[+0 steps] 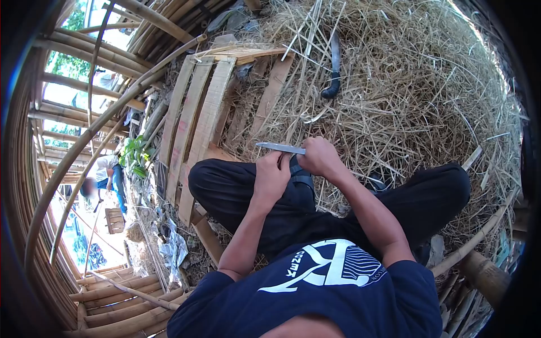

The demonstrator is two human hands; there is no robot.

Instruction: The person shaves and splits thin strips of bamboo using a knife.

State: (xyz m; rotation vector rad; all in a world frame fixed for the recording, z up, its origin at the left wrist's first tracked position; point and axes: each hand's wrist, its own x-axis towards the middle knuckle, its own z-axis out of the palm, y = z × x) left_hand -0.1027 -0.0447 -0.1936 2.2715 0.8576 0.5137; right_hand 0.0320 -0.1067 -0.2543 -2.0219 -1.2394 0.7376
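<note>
My right hand is closed around the handle of a knife, its grey blade pointing left across my lap. Just under the blade, the fingers of my left hand are pinched together on what looks like a thin bamboo strip; the part between my fingers is mostly hidden. Long pale strips stretch away from my hands over the shavings. Beyond them a machete with a dark handle lies on the pile, out of reach of both hands. A dark wrap covers part of my leg beneath the knife.
Dry shavings heap up ahead and to the right. A wooden pallet stands to the left. Bamboo rails and a bent pole line the left side. Further off, a person bends over beside a small crate.
</note>
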